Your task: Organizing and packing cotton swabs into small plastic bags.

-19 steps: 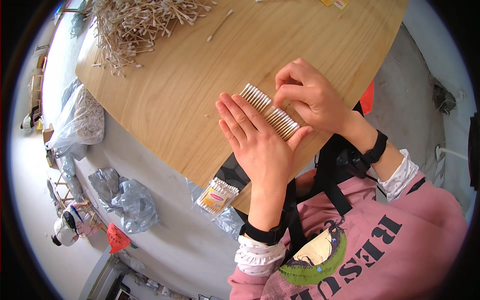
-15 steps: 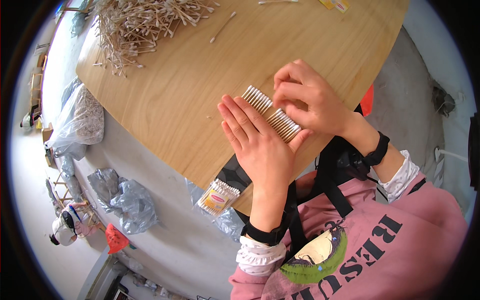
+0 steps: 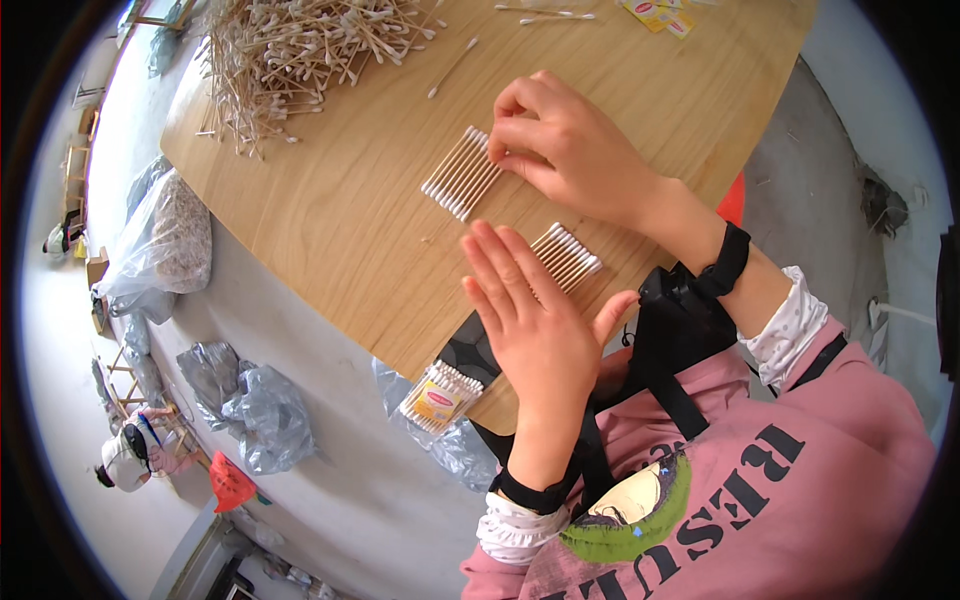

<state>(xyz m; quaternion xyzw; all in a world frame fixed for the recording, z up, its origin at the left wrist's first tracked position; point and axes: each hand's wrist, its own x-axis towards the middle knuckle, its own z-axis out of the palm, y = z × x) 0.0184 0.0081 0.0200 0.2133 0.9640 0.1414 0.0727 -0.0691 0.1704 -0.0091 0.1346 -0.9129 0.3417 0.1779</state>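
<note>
Pressing down on a neat row of cotton swabs (image 3: 462, 172), the right hand (image 3: 570, 150) sits at the far side of the wooden bench (image 3: 330, 200), its fingers (image 3: 515, 135) curled narrow and bunched on the row's right edge. Whether they pinch any sticks or only push against them I cannot tell. The swabs there lie side by side, their long axis running from lower left to upper right, straight out from the fingertips.

Nearer the person, the left hand (image 3: 535, 310) hovers flat, fingers spread and holding nothing, just beside a second row of swabs (image 3: 568, 256) that peeks out past its fingertips, sticks on much the same slant. The right hand is plainly nearer the far row, the left the near one.

Half a second ago both hands were closed together over a single row; now that row is split in two, the right hand has carried its part away up the bench, and the left has opened and drawn back.

A loose heap of swabs (image 3: 300, 50) lies far left, a packed bundle (image 3: 440, 395) at the near edge.
</note>
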